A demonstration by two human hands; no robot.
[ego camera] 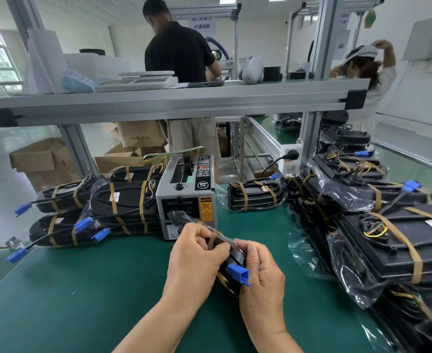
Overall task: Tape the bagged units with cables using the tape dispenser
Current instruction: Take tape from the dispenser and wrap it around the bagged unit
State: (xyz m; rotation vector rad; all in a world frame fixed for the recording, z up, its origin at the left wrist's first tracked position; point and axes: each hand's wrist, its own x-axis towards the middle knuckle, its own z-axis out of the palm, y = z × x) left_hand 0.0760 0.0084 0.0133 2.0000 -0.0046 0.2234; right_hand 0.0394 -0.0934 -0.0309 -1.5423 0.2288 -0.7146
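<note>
Bagged unit (233,254) held on edge above the green mat (82,289), just in front of the tape dispenser (187,197). Its blue connector (238,272) is at the near end. Left hand (194,253) curled round the unit's left side, fingertips on a tan tape strip (213,238). Right hand (263,273) grips the right side. Taped units stacked left (123,207) and right (388,238) of the dispenser.

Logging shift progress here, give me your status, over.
Left hand and right hand both gripping one bagged unit, brown tape on it. Tape dispenser just behind. Taped stacks flank both sides, none in the way.
</note>
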